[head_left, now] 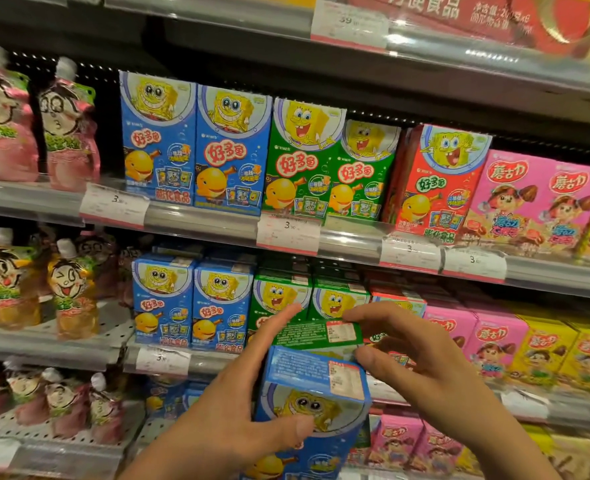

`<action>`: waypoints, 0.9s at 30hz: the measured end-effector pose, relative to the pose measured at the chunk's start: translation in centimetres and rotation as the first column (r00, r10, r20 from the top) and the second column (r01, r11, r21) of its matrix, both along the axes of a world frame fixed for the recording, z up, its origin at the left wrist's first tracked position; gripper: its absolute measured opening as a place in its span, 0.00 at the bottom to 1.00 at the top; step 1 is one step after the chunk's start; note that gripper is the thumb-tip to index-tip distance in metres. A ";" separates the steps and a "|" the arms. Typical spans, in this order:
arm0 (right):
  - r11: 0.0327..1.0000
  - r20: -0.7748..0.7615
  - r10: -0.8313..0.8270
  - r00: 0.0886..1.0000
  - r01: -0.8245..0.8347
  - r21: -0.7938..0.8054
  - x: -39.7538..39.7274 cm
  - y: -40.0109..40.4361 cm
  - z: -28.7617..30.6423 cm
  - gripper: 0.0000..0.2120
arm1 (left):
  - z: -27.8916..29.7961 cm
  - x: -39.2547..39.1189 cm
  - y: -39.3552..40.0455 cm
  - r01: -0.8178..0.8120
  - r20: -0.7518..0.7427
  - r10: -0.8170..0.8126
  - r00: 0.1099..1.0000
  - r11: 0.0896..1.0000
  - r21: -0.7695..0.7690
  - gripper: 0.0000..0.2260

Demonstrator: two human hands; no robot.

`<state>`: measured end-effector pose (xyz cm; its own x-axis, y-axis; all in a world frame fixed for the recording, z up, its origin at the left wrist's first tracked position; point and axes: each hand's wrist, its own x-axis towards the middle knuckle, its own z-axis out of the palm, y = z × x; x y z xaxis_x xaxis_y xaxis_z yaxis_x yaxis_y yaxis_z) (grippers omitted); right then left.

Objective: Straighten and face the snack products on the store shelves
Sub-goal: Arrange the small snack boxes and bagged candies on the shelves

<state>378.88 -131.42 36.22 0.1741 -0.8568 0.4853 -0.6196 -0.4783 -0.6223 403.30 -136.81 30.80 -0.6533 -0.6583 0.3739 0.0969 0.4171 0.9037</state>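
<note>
The left hand (pixel 238 407) is grasping a blue snack box (pixel 312 407) in front of the middle shelf (pixel 217 362), its thumb lying across the printed front and its fingers reaching up along the box's left side, so this grip is closed around the box. Just behind the blue box, a green snack box (pixel 316 336) is standing against it, and the right hand (pixel 421 358) is pinching that green box by its upper right corner between the curled forefinger and the thumb (the lower fingers are hidden behind the palm). Both held boxes are sitting in the air before the shelf row, in front of the green boxes (pixel 307 296) standing there, with two blue boxes (pixel 191 303) to their left and pink boxes (pixel 477 336) and yellow boxes (pixel 560 351) to the right. On the shelf above, blue, green, red and pink boxes are standing in a row, one green box (pixel 362 171) sitting further back than its neighbour. Pouch drinks (pixel 70 126) with white caps are filling the left bays, and white price tags (pixel 288 232) are hanging along the shelf rails.
</note>
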 end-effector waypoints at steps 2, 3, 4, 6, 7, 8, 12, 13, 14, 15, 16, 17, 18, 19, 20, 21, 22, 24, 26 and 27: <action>1.000 0.005 -0.021 1.000 0.021 -0.022 -0.1 -0.1 0.0 0.11 | 0.1 -0.3 -0.2 -0.010 -0.001 0.011 1.000 0.997 0.071 0.44; 0.999 0.024 -0.035 0.999 0.036 -0.034 -0.1 -0.2 -0.1 0.10 | 0.1 -0.5 -0.3 -0.042 -0.006 0.043 0.999 0.993 0.108 0.44; 0.998 0.058 -0.048 0.997 0.050 -0.043 -0.1 -0.2 -0.3 0.09 | 0.0 -0.6 -0.5 -0.079 -0.020 0.082 0.996 0.988 0.135 0.43; 0.997 0.130 -0.057 0.990 0.063 -0.047 -0.1 -0.4 -0.6 0.09 | -0.4 -0.5 -1.0 -0.110 -0.046 0.120 0.992 0.977 0.184 0.42; 0.997 0.157 -0.059 0.986 0.067 -0.047 -0.1 -0.5 -0.9 0.09 | -0.5 -0.4 -1.2 -0.102 -0.049 0.115 0.992 0.972 0.212 0.41; 0.996 0.185 -0.062 0.981 0.071 -0.046 -0.1 -0.7 -1.1 0.09 | -0.6 -0.3 -1.3 -0.090 -0.043 0.103 0.994 0.969 0.232 0.41; 0.993 0.302 -0.080 0.950 0.103 -0.059 -0.3 -1.3 -1.8 0.10 | -1.2 0.2 -2.1 -0.124 -0.001 0.129 0.992 0.955 0.268 0.43; 0.993 0.333 -0.076 0.940 0.102 -0.061 -0.3 -1.4 -2.0 0.10 | -1.2 0.3 -2.1 -0.132 -0.005 0.139 0.990 0.946 0.296 0.41; 0.993 0.363 -0.069 0.929 0.098 -0.064 -0.3 -1.5 -2.1 0.10 | -1.2 0.4 -2.1 -0.126 -0.015 0.138 0.990 0.937 0.327 0.40; 0.993 0.388 -0.065 0.919 0.098 -0.067 -0.3 -1.6 -2.2 0.09 | -1.4 0.5 -2.2 -0.117 -0.029 0.135 0.990 0.929 0.350 0.40; 0.993 0.412 -0.068 0.909 0.104 -0.064 -0.2 -1.6 -2.3 0.09 | -1.6 0.6 -2.3 -0.117 -0.033 0.139 0.990 0.924 0.363 0.40; 0.992 0.433 -0.075 0.898 0.110 -0.056 -0.2 -1.7 -2.5 0.09 | -1.7 0.6 -2.3 -0.118 -0.035 0.141 0.989 0.922 0.368 0.40; 0.992 0.452 -0.082 0.888 0.118 -0.050 -0.1 -1.8 -2.7 0.08 | -1.9 0.6 -2.3 -0.115 -0.036 0.139 0.990 0.919 0.376 0.40; 0.991 0.465 -0.090 0.880 0.127 -0.050 -0.1 -1.9 -2.8 0.08 | -2.2 0.6 -2.5 -0.108 -0.039 0.133 0.990 0.919 0.380 0.41; 0.989 0.479 -0.098 0.872 0.139 -0.052 -0.1 -1.9 -2.9 0.07 | -2.4 0.6 -2.5 -0.106 -0.041 0.131 0.990 0.918 0.381 0.42; 0.987 0.496 -0.106 0.862 0.151 -0.050 -0.2 -2.0 -3.0 0.07 | -2.5 0.6 -2.6 -0.102 -0.045 0.129 0.991 0.919 0.380 0.44; 0.987 0.517 -0.112 0.849 0.157 -0.044 -0.2 -2.1 -3.0 0.07 | -2.5 0.6 -2.5 -0.096 -0.052 0.125 0.991 0.918 0.384 0.46; 0.987 0.545 -0.119 0.830 0.156 -0.022 -0.4 -2.2 -3.0 0.07 | -2.5 0.8 -2.5 -0.071 -0.044 0.096 0.994 0.918 0.391 0.48; 0.989 0.537 -0.124 0.834 0.149 -0.004 -0.5 -2.3 -3.0 0.07 | -2.3 0.8 -2.3 -0.020 -0.024 0.031 0.999 0.927 0.376 0.45; 0.990 0.525 -0.124 0.842 0.144 0.003 -0.5 -2.3 -3.1 0.07 | -2.2 0.8 -2.2 0.002 -0.013 0.003 1.000 0.936 0.352 0.41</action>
